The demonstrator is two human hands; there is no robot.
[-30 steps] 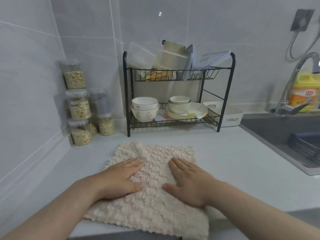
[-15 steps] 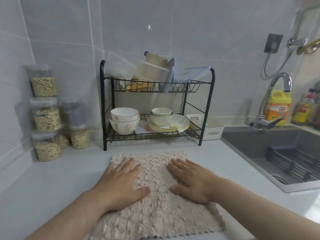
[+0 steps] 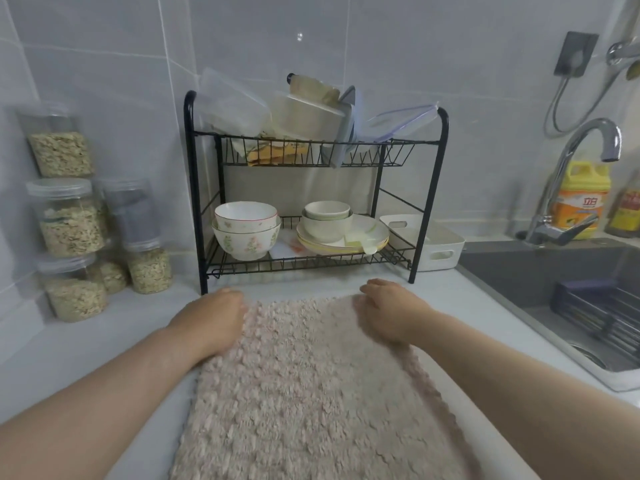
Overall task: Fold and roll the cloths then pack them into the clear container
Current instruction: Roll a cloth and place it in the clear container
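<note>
We find the cloth [image 3: 311, 393] on the counter [image 3: 86, 348] before the rack [image 3: 311, 263], jars [image 3: 69, 230] to its left, sink [image 3: 540, 271] right.

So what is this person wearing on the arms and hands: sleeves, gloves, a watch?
Nothing visible. The left hand and right hand are bare, as are both forearms up to the frame edge: no sleeves, gloves, watch or bracelet. The fingers curl out of sight, so rings cannot be checked.
</note>
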